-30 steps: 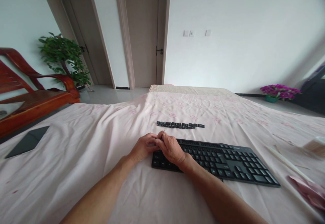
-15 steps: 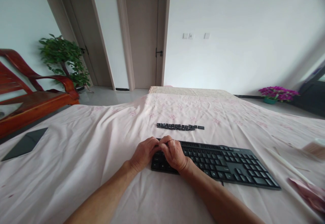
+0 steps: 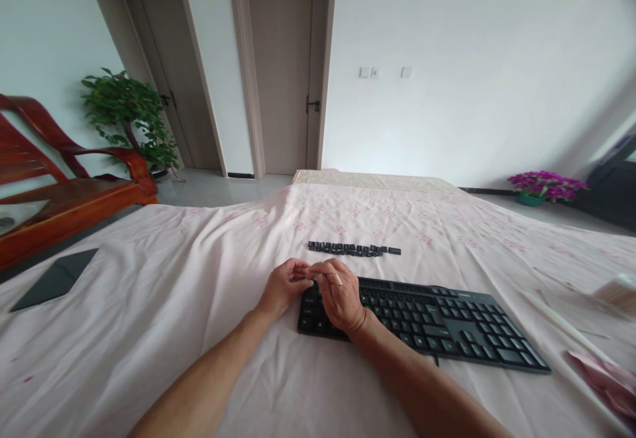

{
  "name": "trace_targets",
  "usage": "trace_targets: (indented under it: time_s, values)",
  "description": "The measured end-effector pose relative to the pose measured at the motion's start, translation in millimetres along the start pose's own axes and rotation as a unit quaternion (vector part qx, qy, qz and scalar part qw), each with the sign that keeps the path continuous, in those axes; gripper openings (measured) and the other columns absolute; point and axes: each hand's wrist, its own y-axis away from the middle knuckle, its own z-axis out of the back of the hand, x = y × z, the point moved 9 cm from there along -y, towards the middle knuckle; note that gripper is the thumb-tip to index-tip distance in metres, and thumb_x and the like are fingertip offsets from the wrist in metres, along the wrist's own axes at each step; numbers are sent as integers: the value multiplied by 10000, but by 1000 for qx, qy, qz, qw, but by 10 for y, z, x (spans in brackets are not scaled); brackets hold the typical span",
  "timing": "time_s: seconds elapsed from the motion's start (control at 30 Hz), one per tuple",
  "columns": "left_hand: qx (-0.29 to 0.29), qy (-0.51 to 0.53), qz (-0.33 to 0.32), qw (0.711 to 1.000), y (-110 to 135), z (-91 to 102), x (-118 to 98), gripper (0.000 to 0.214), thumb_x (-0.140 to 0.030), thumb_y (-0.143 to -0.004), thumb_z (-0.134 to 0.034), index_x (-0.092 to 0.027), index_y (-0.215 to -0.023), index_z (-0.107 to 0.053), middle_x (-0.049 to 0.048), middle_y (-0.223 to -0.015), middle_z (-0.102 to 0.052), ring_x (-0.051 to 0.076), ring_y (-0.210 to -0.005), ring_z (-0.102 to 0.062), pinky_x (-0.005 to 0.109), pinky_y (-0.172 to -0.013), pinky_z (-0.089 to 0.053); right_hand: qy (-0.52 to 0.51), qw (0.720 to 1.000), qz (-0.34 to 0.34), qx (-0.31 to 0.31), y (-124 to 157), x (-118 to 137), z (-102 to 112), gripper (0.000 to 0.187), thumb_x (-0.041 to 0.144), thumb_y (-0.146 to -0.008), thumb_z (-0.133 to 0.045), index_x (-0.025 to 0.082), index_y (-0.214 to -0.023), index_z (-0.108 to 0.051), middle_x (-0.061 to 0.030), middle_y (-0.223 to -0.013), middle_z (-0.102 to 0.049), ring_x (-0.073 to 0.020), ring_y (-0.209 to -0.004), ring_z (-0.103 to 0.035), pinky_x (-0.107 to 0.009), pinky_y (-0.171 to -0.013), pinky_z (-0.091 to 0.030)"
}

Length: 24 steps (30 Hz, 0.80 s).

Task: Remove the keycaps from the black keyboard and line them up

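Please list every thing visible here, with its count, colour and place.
keyboard: one, black, foreground
loose keys: over ten, black, behind keyboard
cloth: one, pink, under keyboard
flat panel: one, dark, left
crumpled fabric: one, pink, right
container: one, pale, right
thin sticks: several, pale, right
bench: one, reddish, left
leafy plant: one, green, behind bench
doors: two, brownish, background
wall plates: three, white, back wall
flowers: one pot, purple, right
unclear object: one, dark, far right
unclear thin item: one, white, right hand
left hand, right hand: one each, bare, keyboard's left end
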Motion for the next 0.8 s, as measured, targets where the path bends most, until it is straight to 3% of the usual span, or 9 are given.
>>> trace_targets:
  time_s: [0.23, 0.33, 0.47, 0.63, 0.8]
  values:
    - [-35, 36, 41, 998, -4, 42, 47, 332, -212, -590, -743, -127, -878, -602, 54, -833, -692, 183, -782, -658, 294, -732, -519, 42, 995, 85, 38, 13, 125, -78, 321, 158, -929, -356, 227, -1179, -546, -81, -978, -640, -231, -953, -537, -376, -837, -432]
    - [-51, 25, 32, 998, 4, 70, 38, 364, -218, -578, -770, -124, -893, -610, 69, -865, -689, 186, -832, -654, 316, -802, -512, 98, 994, 20, 32, -29, -42, -46, 330, 141, -934, -341, 193, -1171, -565, -87, -923, -617, -219, -877, -535, -347, -797, -429]
    - [-53, 21, 16, 998, 13, 70, 20, 430, -222, -594, -773, -137, -976, -594, 67, -924, -673, 177, -833, -652, 313, -802, -506, 205, 973, -64, 88, -102, -198, -60, 272, 237, -957, -400, 248, -1098, -632, -54, -893, -610, -185, -831, -545, -287, -734, -399]
    - [-45, 27, -16, 998, 39, 34, -25, 488, -225, -625, -762, -159, -1062, -553, 57, -955, -651, 169, -801, -655, 292, -746, -515, 232, 950, -84, 190, -109, -217, -198, 263, 327, -949, -439, 267, -898, -690, -22, -838, -649, -164, -842, -570, -242, -656, -362]
    - [-39, 23, -25, 999, 38, 22, -41, 530, -259, -643, -761, -168, -1117, -541, 80, -1027, -631, 171, -824, -651, 299, -766, -517, 226, 941, -106, 227, -136, -363, -252, 210, 349, -898, -514, 239, -851, -686, -20, -847, -687, -171, -846, -601, -237, -645, -350]
